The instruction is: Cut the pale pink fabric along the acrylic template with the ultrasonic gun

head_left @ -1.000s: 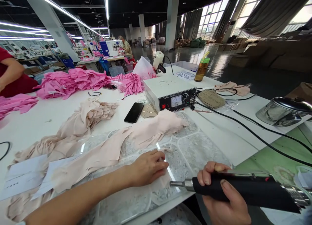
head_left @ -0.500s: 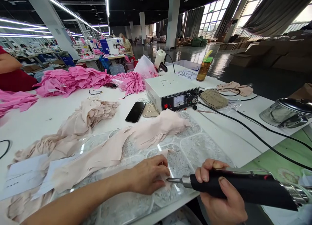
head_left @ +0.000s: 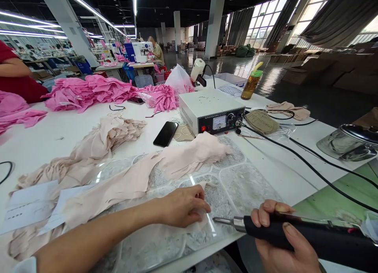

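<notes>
My right hand is wrapped round a black handheld tool, whose metal tip points left just short of my left fingers. On the clear patterned mat, my left hand presses a thin beige fabric piece with bent fingers. That piece lies partly under the hand. Behind it rests a layered stack of beige fabric, and a longer beige strip stretches to the left. A white control box with a lit red switch stands beyond the mat.
A black phone lies left of the box. Pink fabric is heaped at the back left, near a person in red. Black cables cross the right side, by a metal-lidded glass container and an amber bottle.
My right hand and the tool have moved right, so the tip has left the fabric by my left fingers. My left fingers have spread slightly.
</notes>
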A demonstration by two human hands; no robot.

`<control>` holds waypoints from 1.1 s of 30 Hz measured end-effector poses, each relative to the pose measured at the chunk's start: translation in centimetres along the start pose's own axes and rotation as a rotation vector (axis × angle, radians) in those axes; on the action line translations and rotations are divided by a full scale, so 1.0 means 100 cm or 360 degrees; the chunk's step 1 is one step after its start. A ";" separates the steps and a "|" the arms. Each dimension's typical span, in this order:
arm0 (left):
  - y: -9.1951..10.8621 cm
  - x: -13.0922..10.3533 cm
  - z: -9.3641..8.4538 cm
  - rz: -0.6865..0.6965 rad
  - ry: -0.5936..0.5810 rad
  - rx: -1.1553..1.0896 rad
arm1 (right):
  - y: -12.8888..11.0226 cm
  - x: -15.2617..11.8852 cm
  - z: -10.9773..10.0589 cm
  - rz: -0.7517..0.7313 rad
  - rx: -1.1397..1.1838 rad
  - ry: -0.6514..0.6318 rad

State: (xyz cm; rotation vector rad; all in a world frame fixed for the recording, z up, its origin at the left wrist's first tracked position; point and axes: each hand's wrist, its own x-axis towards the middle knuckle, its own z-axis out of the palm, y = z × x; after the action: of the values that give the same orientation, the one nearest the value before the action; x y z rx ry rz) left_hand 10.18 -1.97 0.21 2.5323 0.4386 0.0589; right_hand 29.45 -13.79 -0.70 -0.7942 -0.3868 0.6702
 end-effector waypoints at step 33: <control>-0.008 -0.005 -0.006 0.0013 0.0161 -0.0609 | 0.012 0.001 0.004 0.0035 -0.0020 -0.0137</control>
State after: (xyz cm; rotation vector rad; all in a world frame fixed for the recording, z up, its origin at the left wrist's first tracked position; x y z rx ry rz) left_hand 9.42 -1.21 0.29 2.1603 0.4121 0.2507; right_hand 28.88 -12.90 -1.33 -0.7838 -0.4616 0.7246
